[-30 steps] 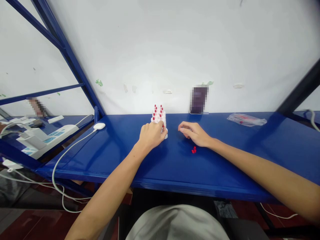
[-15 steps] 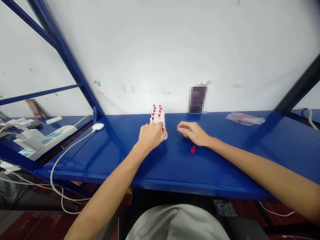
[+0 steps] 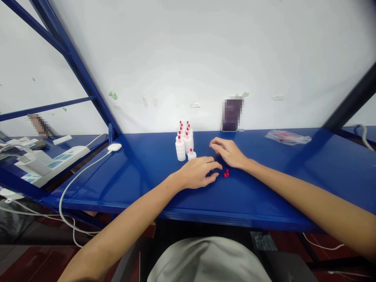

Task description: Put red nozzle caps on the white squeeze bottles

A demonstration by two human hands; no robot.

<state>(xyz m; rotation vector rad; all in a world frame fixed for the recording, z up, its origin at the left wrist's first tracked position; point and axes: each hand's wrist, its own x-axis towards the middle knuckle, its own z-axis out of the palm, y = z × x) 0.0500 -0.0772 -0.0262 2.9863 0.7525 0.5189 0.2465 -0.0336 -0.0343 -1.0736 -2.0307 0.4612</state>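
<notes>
Several white plastic bottles (image 3: pixel 180 150) with red caps stand upright in two rows near the wall. The nearest bottle (image 3: pixel 192 155) in the right-hand row is partly hidden behind my left hand (image 3: pixel 199 172). That hand is open, thumb and fingers apart, and reaches toward a few small red caps (image 3: pixel 226 173) lying loose on the blue table (image 3: pixel 252 199). Its fingertips are just left of the caps, not closed on any. My right hand (image 3: pixel 230 152) rests on the table behind the caps, fingers loosely curved, and I see nothing held in it.
A clear plastic bag (image 3: pixel 288 137) with red pieces inside lies at the back right. A phone (image 3: pixel 232 114) leans against the wall. On the left are a white charger puck (image 3: pixel 114 147) with its cable, a power strip (image 3: pixel 63 160) and blue frame posts (image 3: pixel 85 78).
My left hand has left the bottles, moved right and toward me, and opened beside the loose caps. My right hand has hardly moved.
</notes>
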